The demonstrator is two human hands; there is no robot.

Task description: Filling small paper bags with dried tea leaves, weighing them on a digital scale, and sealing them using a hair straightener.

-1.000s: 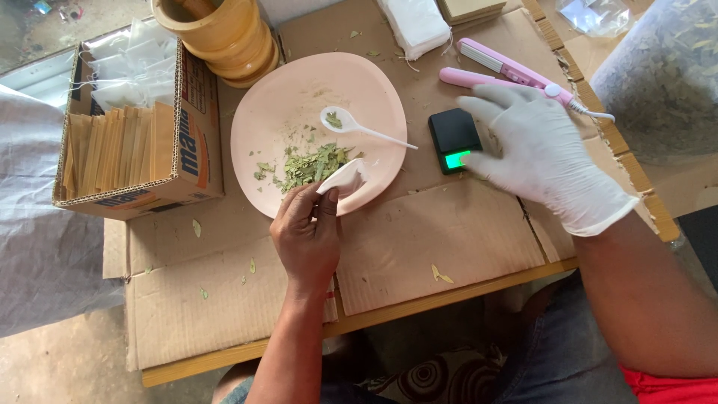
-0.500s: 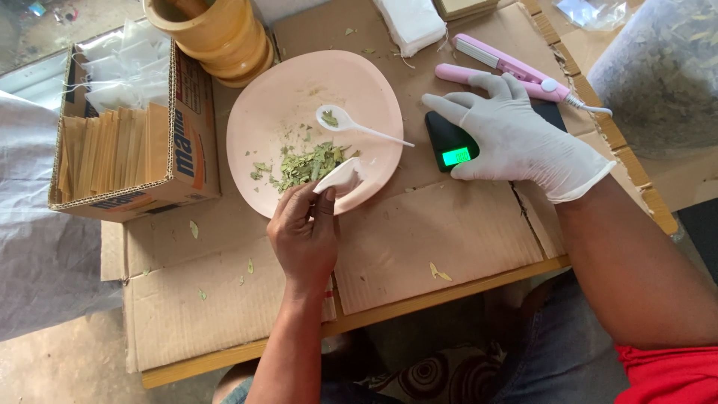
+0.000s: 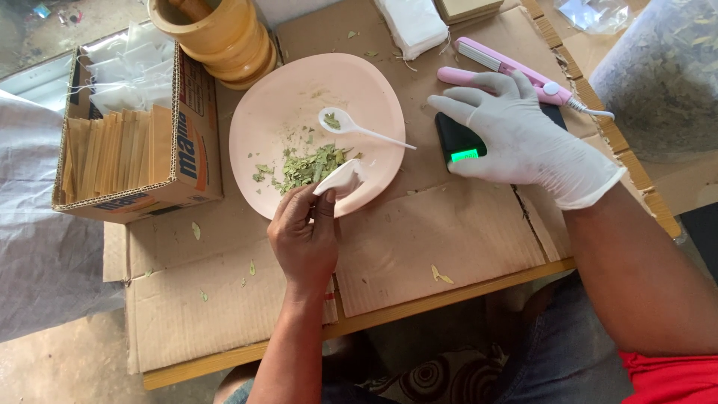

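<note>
Nearest the front edge of the desk (image 3: 419, 307), a wide stretch of flattened cardboard (image 3: 441, 239) is left bare apart from a few stray leaf bits. Just beyond it, the bare left hand (image 3: 303, 239) is closed on a small white sachet (image 3: 340, 178), pinched between thumb and fingertips. The sachet is held over the near rim of the pink plate (image 3: 295, 105), its long axis slanting from the fingers up towards the far right, with its free end pointing into the plate beside a heap of crushed green leaves (image 3: 307, 166).

Farther in, a white plastic spoon (image 3: 357, 127) is laid on the plate, bowl towards the plate's centre and handle pointing right and slightly nearer, out past the rim. To the right, the gloved right hand (image 3: 516, 138) is spread flat over a small black scale (image 3: 467, 142) with a lit green display; nothing is gripped by it.

Along the left edge a cardboard box (image 3: 187, 150) of tan sleeves and white sachets is stood close to the plate. At the far edge are seen a wooden mortar (image 3: 221, 34), a stack of white pads (image 3: 411, 22) and a pink sealing iron (image 3: 508, 71) lying aslant just behind the gloved hand.
</note>
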